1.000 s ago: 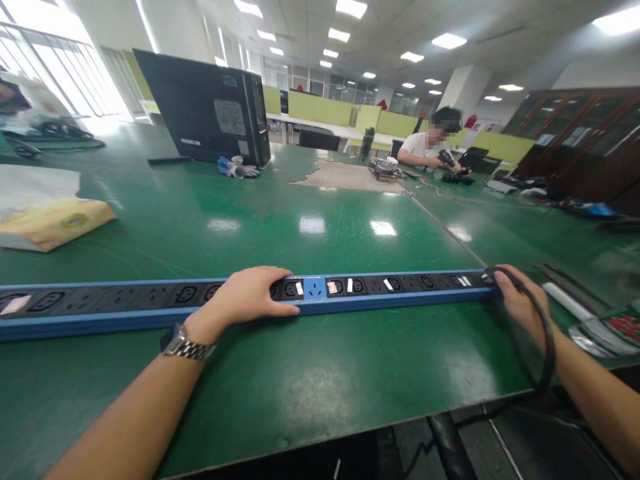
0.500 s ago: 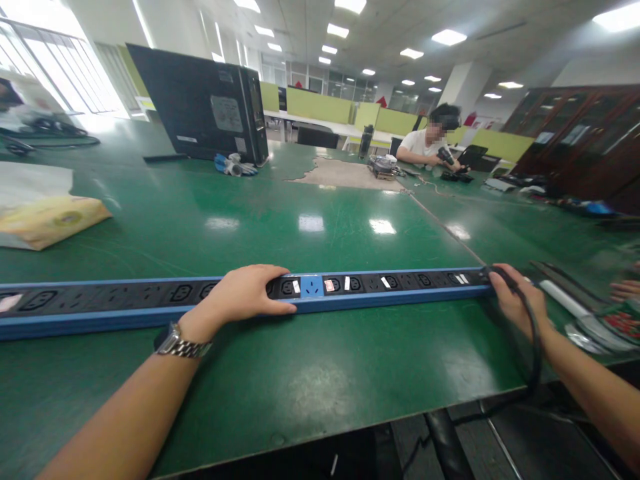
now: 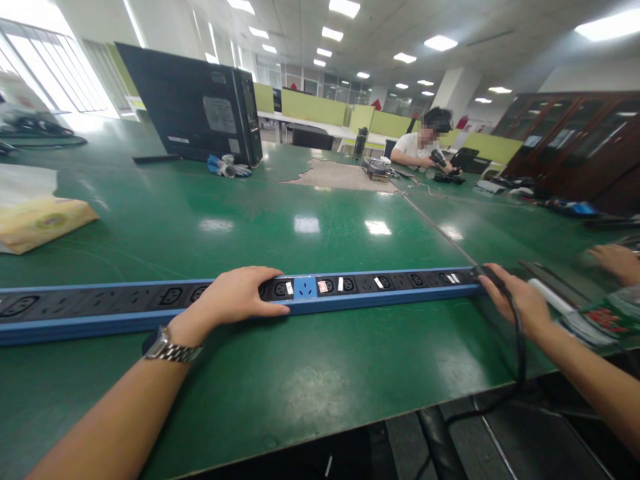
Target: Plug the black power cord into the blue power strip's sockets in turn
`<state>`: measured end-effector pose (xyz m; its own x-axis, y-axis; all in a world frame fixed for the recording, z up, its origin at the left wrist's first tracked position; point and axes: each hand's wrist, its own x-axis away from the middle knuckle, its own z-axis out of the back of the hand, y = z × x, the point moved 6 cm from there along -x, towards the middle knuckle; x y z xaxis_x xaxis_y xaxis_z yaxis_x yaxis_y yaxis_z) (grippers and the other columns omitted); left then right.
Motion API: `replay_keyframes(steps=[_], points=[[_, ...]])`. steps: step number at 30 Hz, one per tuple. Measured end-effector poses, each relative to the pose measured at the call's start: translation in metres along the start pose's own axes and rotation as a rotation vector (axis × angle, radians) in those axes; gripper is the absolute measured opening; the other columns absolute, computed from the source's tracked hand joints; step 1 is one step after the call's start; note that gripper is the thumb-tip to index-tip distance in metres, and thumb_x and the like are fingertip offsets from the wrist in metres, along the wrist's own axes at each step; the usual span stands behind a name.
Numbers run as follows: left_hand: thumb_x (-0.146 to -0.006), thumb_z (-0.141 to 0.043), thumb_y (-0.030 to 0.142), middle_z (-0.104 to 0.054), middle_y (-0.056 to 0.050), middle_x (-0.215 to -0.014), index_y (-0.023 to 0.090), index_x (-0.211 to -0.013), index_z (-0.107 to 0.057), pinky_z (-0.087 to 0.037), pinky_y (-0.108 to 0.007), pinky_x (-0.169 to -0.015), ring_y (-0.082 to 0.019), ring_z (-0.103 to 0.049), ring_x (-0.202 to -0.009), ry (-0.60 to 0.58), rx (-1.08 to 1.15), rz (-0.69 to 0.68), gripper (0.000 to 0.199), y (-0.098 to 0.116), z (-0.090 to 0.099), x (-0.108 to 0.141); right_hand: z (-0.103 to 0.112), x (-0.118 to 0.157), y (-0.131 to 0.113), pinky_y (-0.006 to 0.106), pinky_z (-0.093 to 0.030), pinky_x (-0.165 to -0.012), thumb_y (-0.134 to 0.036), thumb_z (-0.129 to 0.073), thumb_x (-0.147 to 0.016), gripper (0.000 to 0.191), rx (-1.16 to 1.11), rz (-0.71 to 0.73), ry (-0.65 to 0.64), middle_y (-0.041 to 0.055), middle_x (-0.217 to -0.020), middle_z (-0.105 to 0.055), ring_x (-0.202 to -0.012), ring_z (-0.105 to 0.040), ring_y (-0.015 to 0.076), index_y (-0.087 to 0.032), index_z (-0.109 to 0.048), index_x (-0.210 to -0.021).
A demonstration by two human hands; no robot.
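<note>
A long blue power strip with a row of black sockets, one blue socket and several small labels lies across the green table. My left hand is closed over its middle, thumb on the near side and fingers over the far side. At the strip's right end, my right hand has its fingers closed round the end where the cord leaves. The black power cord loops over that hand and hangs past the table edge. The strip's left end is out of view.
A black computer tower, gloves and a tissue pack stand on the green table. Another person works at the far side. At right, a co-worker's hand is beside a green printed bag.
The view has shifted a little, moving most things slightly left in the picture. The co-worker's hand at right has come further into view. My hands keep their places on the strip.
</note>
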<state>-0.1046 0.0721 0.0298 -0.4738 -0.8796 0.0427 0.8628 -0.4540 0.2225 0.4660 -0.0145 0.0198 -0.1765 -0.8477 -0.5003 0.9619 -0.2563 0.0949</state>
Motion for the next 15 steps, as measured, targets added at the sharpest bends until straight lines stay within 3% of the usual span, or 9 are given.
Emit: replay_keyframes(steps=[5, 10, 15], points=[[-0.066, -0.055, 0.078, -0.064, -0.010, -0.129, 0.021, -0.133, -0.056, -0.046, -0.040, -0.099, -0.031, -0.061, -0.113, -0.005, 0.012, 0.001, 0.088, 0.001, 0.001, 0.000, 0.010, 0.001, -0.027, 0.029, -0.041, -0.059, -0.058, -0.040, -0.091, 0.054, 0.033, 0.077, 0.020, 0.0093, -0.093, -0.072, -0.074, -0.065, 0.0245, -0.027, -0.059, -0.131], [-0.066, -0.054, 0.078, -0.066, -0.010, -0.126, 0.022, -0.131, -0.059, -0.048, -0.041, -0.095, -0.032, -0.062, -0.111, -0.007, 0.015, -0.004, 0.086, 0.001, 0.002, -0.001, 0.004, -0.005, -0.043, 0.031, -0.043, -0.065, -0.058, -0.039, -0.091, 0.052, -0.066, -0.118, 0.019, 0.0089, -0.093, -0.072, -0.078, -0.065, 0.0248, -0.027, -0.062, -0.126], [-0.066, -0.055, 0.078, -0.065, -0.011, -0.127, 0.021, -0.132, -0.058, -0.048, -0.041, -0.095, -0.033, -0.062, -0.111, -0.008, 0.004, -0.008, 0.087, 0.001, 0.001, -0.002, -0.008, -0.001, -0.045, 0.034, -0.047, -0.079, -0.056, -0.041, -0.091, 0.051, -0.322, -0.237, 0.166, 0.0101, -0.104, -0.071, -0.093, -0.065, 0.0261, -0.023, -0.064, -0.123]])
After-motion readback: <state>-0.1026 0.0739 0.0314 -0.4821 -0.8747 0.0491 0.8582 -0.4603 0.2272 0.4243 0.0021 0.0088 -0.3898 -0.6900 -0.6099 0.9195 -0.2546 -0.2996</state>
